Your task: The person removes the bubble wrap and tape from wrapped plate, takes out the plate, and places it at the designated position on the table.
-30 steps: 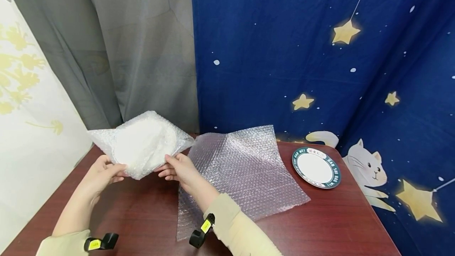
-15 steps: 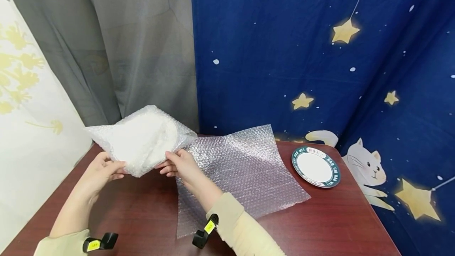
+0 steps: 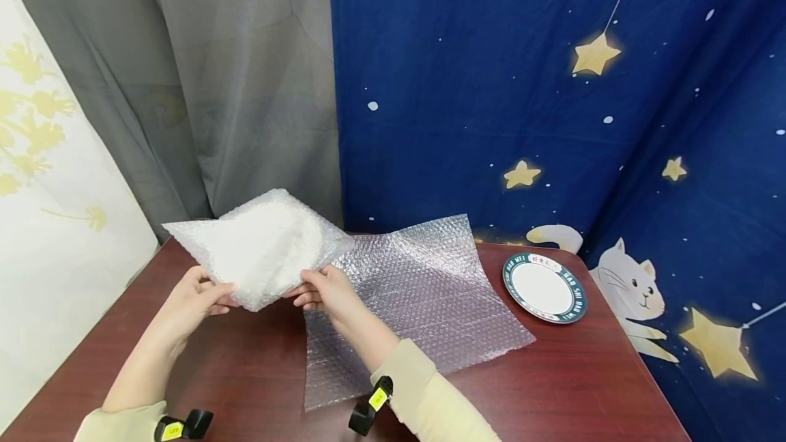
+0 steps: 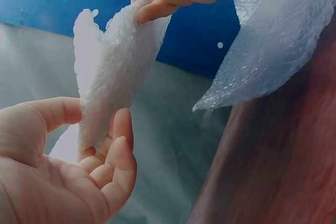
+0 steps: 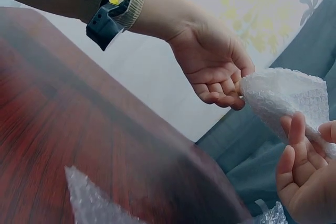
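Observation:
A bubble-wrapped bundle point(image 3: 264, 251) is held up over the table's left side, tilted, with pointed corners sticking out left and right. Something white and roundish shows through the wrap; its kind is hard to make out. My left hand point(image 3: 193, 302) pinches the bundle's lower left edge, thumb on the near face and fingers behind. At the lower right edge, my right hand point(image 3: 331, 295) grips it the same way. The left wrist view shows the wrapped bundle point(image 4: 118, 61) edge-on, folded and thick, between both hands.
A flat sheet of bubble wrap point(image 3: 424, 305) covers the table's middle, just right of the bundle. Farther right lies a plate point(image 3: 544, 288) with a green lettered rim. Grey and blue curtains point(image 3: 454, 87) hang behind the dark red table point(image 3: 552, 387).
Both hands and the bundle rose slightly, then shifted right and a little down. The flat sheet and the plate stay in place.

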A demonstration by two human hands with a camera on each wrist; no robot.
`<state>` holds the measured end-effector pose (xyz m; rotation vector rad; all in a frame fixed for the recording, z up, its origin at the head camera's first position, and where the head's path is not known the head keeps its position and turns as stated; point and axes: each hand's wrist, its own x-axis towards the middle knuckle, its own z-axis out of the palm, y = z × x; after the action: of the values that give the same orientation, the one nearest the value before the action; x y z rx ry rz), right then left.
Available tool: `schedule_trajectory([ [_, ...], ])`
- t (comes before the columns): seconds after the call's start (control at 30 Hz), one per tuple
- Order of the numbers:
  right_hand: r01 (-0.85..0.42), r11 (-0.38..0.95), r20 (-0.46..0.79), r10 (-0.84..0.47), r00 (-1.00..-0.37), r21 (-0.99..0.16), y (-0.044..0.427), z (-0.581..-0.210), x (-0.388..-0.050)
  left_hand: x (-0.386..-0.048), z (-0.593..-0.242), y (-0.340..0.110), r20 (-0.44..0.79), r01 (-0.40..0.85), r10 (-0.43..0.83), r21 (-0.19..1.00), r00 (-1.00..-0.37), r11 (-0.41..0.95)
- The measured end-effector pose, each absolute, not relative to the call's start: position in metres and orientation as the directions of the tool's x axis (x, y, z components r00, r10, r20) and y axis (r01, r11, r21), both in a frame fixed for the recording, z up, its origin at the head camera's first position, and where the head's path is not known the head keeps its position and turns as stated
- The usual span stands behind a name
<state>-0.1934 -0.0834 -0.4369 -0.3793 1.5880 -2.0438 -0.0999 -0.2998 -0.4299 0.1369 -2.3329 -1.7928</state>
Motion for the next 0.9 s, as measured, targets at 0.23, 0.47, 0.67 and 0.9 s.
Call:
schedule_trajectory([
  [0.23, 0.219, -0.173, -0.096, -0.531, -0.842, -0.960, -0.071, -0.441, -0.195, -0.103, -0.432, -0.285, 0.114, 0.060, -0.189, 0.960, -0.975, 0.273],
  [0.47, 0.203, -0.152, -0.093, -0.531, -0.842, -0.967, -0.056, -0.444, -0.198, -0.106, -0.433, -0.270, 0.102, 0.041, -0.205, 0.959, -0.973, 0.282],
  [0.67, 0.186, -0.129, -0.094, -0.515, -0.852, -0.974, -0.043, -0.448, -0.200, -0.110, -0.437, -0.257, 0.086, 0.028, -0.212, 0.964, -0.974, 0.263],
  [0.9, 0.183, -0.109, -0.103, -0.508, -0.855, -0.977, -0.026, -0.454, -0.203, -0.114, -0.442, -0.242, 0.083, 0.030, -0.214, 0.970, -0.973, 0.242],
])
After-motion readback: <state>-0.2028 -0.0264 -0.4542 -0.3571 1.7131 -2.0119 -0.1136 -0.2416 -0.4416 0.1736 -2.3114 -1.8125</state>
